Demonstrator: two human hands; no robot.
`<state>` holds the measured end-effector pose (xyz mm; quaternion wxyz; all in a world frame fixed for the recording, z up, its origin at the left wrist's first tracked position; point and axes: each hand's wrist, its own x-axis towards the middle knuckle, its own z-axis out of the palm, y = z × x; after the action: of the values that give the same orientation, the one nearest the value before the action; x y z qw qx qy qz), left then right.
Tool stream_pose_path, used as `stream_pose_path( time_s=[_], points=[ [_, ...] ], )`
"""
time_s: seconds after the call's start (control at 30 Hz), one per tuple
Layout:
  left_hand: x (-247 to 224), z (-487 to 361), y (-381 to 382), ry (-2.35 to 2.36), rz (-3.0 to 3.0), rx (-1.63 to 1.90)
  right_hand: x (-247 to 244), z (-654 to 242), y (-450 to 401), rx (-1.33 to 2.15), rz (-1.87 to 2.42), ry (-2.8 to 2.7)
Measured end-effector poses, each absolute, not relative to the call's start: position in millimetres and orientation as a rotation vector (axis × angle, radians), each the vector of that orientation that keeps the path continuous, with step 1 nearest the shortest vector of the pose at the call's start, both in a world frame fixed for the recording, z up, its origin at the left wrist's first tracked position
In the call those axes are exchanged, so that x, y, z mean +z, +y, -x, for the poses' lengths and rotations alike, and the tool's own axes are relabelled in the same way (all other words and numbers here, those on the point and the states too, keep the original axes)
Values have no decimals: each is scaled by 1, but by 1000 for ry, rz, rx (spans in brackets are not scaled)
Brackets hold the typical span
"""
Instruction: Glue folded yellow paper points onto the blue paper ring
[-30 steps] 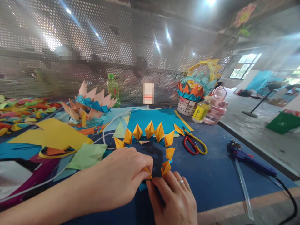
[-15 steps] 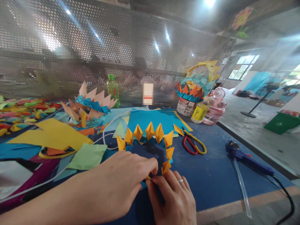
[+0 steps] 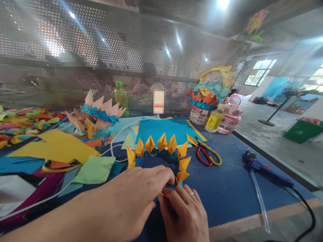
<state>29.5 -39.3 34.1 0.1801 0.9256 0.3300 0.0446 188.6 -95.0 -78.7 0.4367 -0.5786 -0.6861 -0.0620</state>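
A ring of blue paper with several folded yellow-orange paper points (image 3: 162, 142) lies on the dark blue table in front of me. My left hand (image 3: 145, 191) reaches across the near side of the ring, its fingers curled and pressing there. Beside it my right hand (image 3: 185, 208), with a ring on one finger, pinches the ring's near right edge. The fingertips of both hands meet at a small yellow piece (image 3: 161, 193), mostly hidden between them. The near part of the ring is covered by my hands.
Red-and-yellow scissors (image 3: 208, 155) and a blue glue gun (image 3: 270, 173) lie right. Blue sheets (image 3: 161, 129) are behind the ring. Yellow paper (image 3: 58, 144), green paper (image 3: 94, 169) and a white cable lie left. A paper basket (image 3: 199, 114) and bottles stand at the back.
The folded points at the ring's right side have tilted outward and shifted slightly right. Both hands keep their hold, with the fingertips moved only a little.
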Motion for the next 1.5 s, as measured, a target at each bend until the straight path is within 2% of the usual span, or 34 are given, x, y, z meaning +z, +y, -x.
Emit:
stream_pose_path(
  time_s=[0.2,0.73,1.5],
  points=[
    [30,-38,-28,1186,-2787,113,-79,-190,-96,-55,1452,-1715],
    [21,-45,-23,994,-2869,78,-80,-191,-97,-7,1457,-1717],
    [20,-48,-20,1048,-2870,24,-78,-196,-93,-53,1374,-1821]
  ],
)
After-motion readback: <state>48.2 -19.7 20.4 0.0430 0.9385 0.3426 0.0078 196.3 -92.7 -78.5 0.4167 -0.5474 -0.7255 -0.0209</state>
